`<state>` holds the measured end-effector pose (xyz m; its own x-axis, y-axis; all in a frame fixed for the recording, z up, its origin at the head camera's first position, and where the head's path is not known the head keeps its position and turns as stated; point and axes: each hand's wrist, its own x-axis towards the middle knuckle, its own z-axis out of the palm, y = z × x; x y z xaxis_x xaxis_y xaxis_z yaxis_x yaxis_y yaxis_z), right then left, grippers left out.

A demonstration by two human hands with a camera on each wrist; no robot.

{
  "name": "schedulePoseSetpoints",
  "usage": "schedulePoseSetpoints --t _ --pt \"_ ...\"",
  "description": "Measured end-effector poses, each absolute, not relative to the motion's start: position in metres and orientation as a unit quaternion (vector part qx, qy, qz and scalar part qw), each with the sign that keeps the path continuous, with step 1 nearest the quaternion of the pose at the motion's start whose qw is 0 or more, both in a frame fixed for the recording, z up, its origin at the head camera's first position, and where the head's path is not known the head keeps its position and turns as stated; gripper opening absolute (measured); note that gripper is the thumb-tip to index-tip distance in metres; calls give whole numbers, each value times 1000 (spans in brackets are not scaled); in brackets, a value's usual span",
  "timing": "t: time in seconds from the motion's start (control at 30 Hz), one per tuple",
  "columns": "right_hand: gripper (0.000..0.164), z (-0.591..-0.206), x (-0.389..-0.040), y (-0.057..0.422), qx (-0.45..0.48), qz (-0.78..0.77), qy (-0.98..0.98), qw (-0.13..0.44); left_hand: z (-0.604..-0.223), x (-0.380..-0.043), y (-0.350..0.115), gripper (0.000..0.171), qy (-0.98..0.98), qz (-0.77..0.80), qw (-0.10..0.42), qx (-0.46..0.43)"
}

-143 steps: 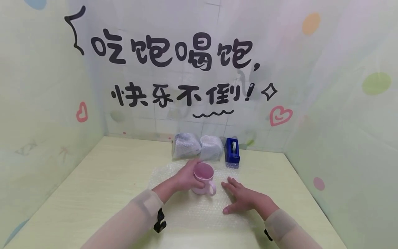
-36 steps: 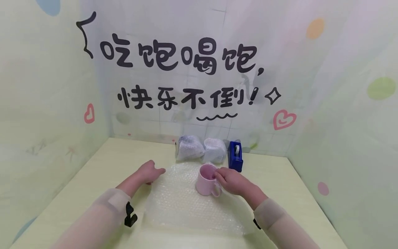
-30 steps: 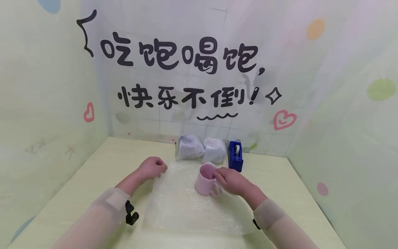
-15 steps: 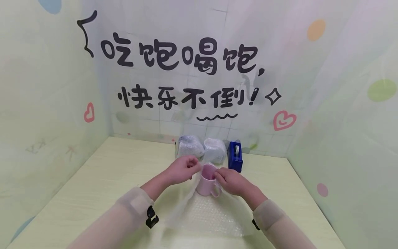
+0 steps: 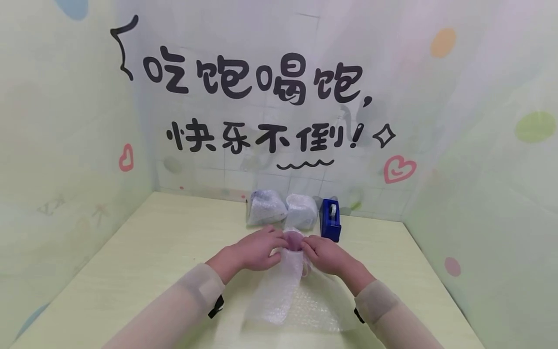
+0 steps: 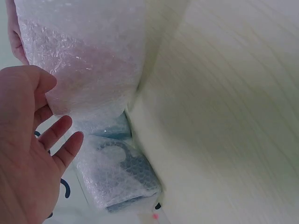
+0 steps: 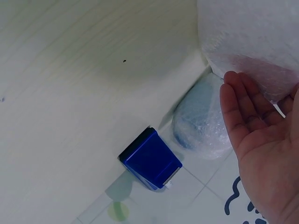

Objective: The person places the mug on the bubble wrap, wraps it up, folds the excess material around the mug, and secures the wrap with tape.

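A pink mug (image 5: 294,240) stands upright on a sheet of bubble wrap (image 5: 279,291). Folded across the mug's near left side, the wrap hides most of its body; part of the handle (image 5: 306,268) shows through. My left hand (image 5: 257,249) holds the folded wrap at the left of the rim, and in the left wrist view its other fingers (image 6: 67,149) stand apart from it. My right hand (image 5: 331,254) pinches wrap against the right of the rim, its thumb inside the mug. In the right wrist view its fingers (image 7: 243,100) lie along the outside of the wrap.
Two bundles in bubble wrap, a left one (image 5: 265,208) and a right one (image 5: 302,211), stand behind the mug near the back wall. To their right is a blue tape dispenser (image 5: 330,219). Walls enclose the pale wooden table (image 5: 144,252) on the left, back and right.
My left hand let go of the mug, took the wrap's left edge and carried it rightward over the mug's near side. My right hand moved to the rim and has stayed there this last second.
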<state>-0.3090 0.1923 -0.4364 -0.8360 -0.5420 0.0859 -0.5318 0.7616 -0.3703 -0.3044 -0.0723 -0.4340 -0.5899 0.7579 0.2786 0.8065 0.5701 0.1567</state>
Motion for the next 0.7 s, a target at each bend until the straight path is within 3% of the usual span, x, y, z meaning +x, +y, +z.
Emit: schedulePoseSetpoints --t 0.3,0.47,0.57,0.7 --pt "41 -432 -308 187 -282 -220 933 40 -428 -309 -69 18 -866 -147 64 -473" --pt "32 -430 -309 184 -297 -204 932 35 -428 -302 -72 15 -874 -231 13 -427" --pt "26 -431 -310 184 -304 -195 932 36 -431 -304 -73 8 -873 -257 28 -413" --pt "24 -430 -312 186 -310 -191 931 38 -433 -310 -73 13 -873 -259 49 -412"
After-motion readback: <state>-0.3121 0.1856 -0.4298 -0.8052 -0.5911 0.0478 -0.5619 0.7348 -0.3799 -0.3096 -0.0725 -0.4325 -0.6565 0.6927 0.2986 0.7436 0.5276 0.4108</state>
